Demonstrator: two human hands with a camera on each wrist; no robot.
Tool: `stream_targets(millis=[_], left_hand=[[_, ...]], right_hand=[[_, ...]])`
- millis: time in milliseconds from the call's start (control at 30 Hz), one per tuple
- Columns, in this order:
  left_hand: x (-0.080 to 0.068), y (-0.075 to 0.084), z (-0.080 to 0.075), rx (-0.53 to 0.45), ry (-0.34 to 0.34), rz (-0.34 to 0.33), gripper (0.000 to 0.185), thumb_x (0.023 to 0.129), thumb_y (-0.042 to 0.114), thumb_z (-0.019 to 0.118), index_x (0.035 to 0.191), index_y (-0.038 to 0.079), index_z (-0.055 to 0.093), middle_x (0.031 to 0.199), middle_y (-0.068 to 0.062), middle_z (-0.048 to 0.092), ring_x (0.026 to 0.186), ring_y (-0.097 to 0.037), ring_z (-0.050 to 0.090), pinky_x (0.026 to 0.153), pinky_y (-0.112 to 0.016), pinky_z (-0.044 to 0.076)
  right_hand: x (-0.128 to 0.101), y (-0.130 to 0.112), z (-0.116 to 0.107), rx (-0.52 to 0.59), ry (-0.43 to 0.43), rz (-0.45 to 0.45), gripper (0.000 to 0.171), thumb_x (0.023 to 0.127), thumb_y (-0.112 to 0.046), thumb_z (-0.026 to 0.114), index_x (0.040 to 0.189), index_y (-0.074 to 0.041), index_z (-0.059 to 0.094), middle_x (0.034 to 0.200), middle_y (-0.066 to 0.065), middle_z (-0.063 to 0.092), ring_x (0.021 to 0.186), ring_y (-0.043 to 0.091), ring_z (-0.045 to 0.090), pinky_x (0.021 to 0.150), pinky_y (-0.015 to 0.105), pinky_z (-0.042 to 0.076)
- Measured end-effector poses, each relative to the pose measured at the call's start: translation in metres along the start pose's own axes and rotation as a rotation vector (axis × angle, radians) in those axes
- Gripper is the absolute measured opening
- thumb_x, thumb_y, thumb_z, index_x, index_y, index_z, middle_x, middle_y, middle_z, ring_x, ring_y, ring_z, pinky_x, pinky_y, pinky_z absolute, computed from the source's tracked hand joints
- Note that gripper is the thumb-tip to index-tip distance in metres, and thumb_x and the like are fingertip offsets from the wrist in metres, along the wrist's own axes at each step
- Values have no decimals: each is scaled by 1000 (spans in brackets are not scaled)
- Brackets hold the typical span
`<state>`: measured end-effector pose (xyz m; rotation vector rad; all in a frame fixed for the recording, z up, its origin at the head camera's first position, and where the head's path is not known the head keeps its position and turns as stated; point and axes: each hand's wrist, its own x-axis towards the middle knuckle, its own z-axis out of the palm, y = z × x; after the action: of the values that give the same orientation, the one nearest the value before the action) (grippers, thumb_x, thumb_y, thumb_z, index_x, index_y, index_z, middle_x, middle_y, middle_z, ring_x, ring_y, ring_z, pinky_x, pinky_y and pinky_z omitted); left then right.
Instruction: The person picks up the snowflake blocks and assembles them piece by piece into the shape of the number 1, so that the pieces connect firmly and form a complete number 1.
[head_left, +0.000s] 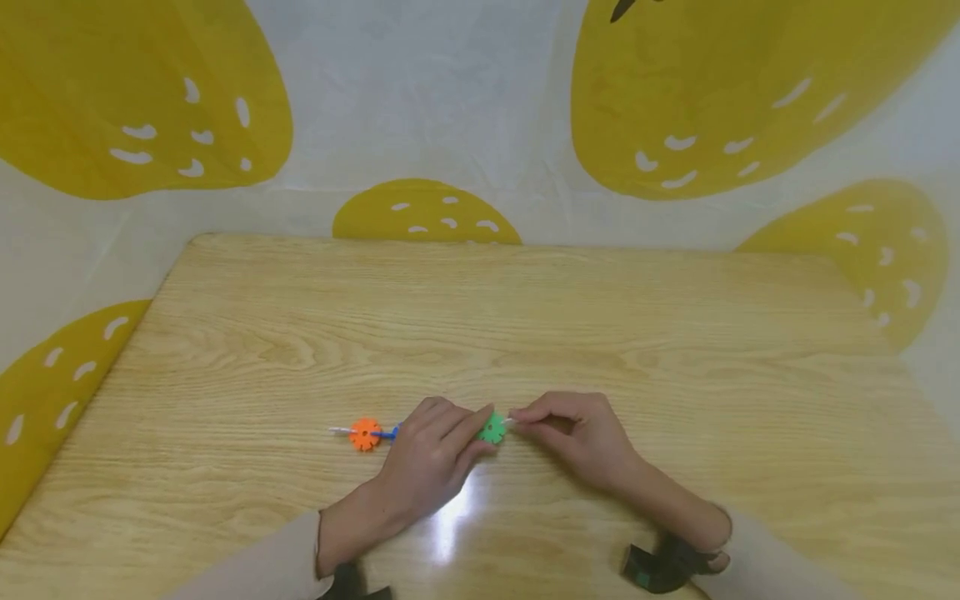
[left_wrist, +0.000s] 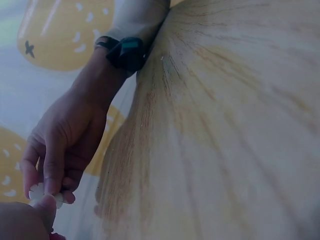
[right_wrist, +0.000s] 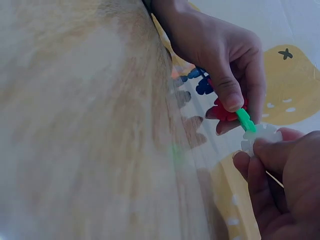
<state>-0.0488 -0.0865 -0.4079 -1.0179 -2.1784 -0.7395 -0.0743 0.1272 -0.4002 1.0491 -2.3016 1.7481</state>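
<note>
Where the two hands meet above the near middle of the desk (head_left: pixel 675 333), they share one toy: a chain of notched plastic discs slotted together on thin rods.

Left hand (head_left: pixel 435 458): fingers curled over the middle of the chain, thumb and forefinger pinching at the green disc (head_left: pixel 492 428). The right wrist view shows the same hand gripping a green piece, with a red disc (right_wrist: pixel 225 111) just behind that piece and blue pieces (right_wrist: pixel 202 85) further back under the palm.

Right hand (head_left: pixel 573 437): fingers bent, fingertips pinched on a white disc (right_wrist: pixel 260 137) that touches the green disc on the side away from the left hand. The left wrist view shows this white disc held between thumb and forefinger.

Chain, remainder: beyond the left hand, on the side away from the green disc, a short blue link (head_left: pixel 386 433) leads to an orange disc (head_left: pixel 365 434), and a white rod tip (head_left: pixel 337 431) juts out past it. Whether this end rests on the desk or hangs just above it cannot be told.

Wrists: both carry dark straps, and pale sleeves start just behind them.

Surround: the light wood-grain desk is backed by a white cloth (head_left: pixel 465 108) printed with large yellow shapes flecked white, rising behind and beside it.
</note>
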Motion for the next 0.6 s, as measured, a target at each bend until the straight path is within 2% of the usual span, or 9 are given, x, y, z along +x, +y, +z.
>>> stream_targets(millis=[267, 600], left_hand=[[1, 1, 0, 17, -3, 37, 36, 82, 24, 62, 102, -6, 63, 82, -3, 64, 64, -11, 52, 65, -25, 42], [2, 2, -2, 21, 3, 67, 36, 84, 26, 59, 100, -7, 64, 79, -4, 63, 64, -12, 53, 66, -25, 43]], right_hand=[[5, -19, 1, 26, 5, -12, 21, 67, 15, 68, 80, -2, 67, 79, 8, 67, 73, 17, 64, 65, 27, 50], [6, -20, 1, 53, -15, -57, 22, 66, 16, 67, 80, -1, 67, 80, 11, 67, 74, 17, 65, 66, 27, 50]])
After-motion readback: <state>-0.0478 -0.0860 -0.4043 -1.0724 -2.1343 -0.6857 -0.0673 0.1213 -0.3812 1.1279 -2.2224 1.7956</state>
